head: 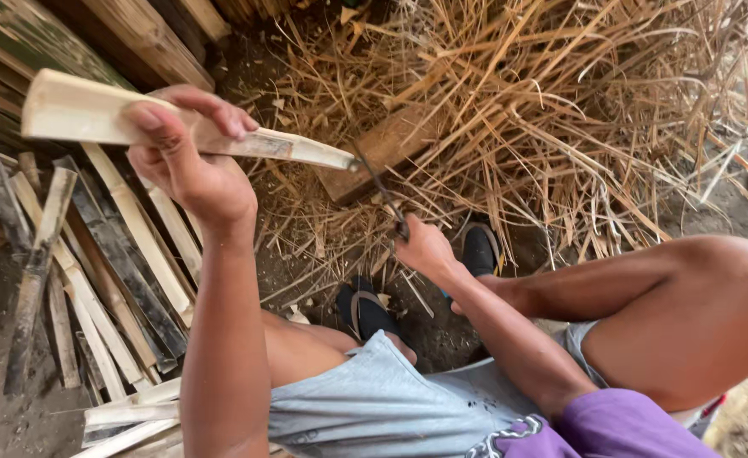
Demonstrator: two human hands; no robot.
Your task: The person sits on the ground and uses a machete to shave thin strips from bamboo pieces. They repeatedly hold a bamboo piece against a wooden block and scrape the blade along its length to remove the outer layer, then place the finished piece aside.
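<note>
**Blade close to a bare grip on a bamboo slat**

Beyond the fingers of both hands lay the heap of dry bamboo shavings (pixel 518 110), with a wooden block (pixel 387 148) half buried in it; below the left fingers, split slats (pixel 128 246) lay stacked on the dirt; loose footing and clutter like this could have let a sandalled foot (pixel 365 309) slip mid-stroke. The bamboo slat (pixel 179 131) was held nearly level, the left hand (pixel 192 165) clamped round its middle, thumb on the near face and fingers curled over the top; the right hand (pixel 425 246) was closed on the handle of a thin dark blade (pixel 378 187), whose tip met the slat's far end, well clear of the left fingers. I judged the main risk a slip of the blade along the grain toward the left fingers, or down toward the bare knee; a splintered edge could also have cut the gripping palm.
</note>
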